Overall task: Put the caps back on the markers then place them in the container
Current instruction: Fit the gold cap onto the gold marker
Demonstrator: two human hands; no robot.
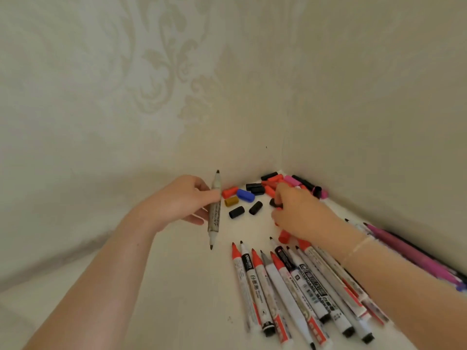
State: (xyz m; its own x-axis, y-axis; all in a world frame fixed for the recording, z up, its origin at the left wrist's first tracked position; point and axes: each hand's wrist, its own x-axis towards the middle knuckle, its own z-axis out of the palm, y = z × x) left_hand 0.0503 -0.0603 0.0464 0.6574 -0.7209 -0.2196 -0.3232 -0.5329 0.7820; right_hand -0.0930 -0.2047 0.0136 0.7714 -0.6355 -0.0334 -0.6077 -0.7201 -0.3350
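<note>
The double-tipped marker (pixel 214 208) stood nearly upright in the left hand (pixel 177 200), whose fingers (pixel 211 195) were pinched round the middle of its barrel, with a dark tip bare at each end. It hung just left of the loose caps (pixel 242 198) scattered toward the corner of the white worktop (pixel 192 286). The right hand (pixel 298 210) lay over the red and black caps; its fingers were curled down among them and seemed to be closing on a small dark cap (pixel 274 202), though whether it was truly gripped could not be told.

The risks, as I judged them: two bare tips meant two caps were needed, and a wrong-sized or wrong-coloured cap would not seat. The lower tip could also mark the worktop if lowered, and the reaching wrist could roll the row of uncapped markers (pixel 290 281) lying just below it. No container was in view.

The held barrel's lettering read partly as "PERMANENT". One lying marker showed "deli" with Chinese characters; another read "WHITEBOARD MARKER". More pink markers (pixel 409 251) lay along the right wall.
</note>
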